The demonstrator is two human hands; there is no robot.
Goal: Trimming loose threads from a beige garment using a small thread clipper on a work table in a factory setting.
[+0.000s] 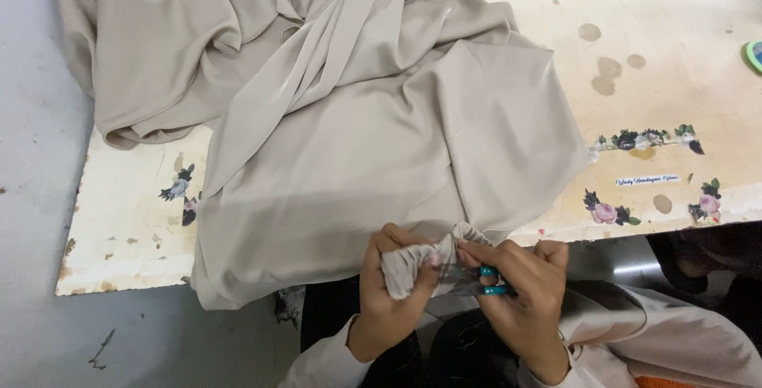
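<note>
Left hand (394, 277) pinching gathered cuff (413, 265) of beige garment (381, 158), fingers curled tight around bunched fabric, holding it up off near desk (127, 229) edge. Right hand (516, 293) closing around small teal-handled snips (486, 281), blades pointing left toward cuff, tips touching or just beside gathers; exact contact hidden by fingers. Cuff lying directly left of right hand, hands nearly touching. Rest of garment spreading away over desk, beyond both hands. Floral stickers (647, 140) lying well right, apart from work.
</note>
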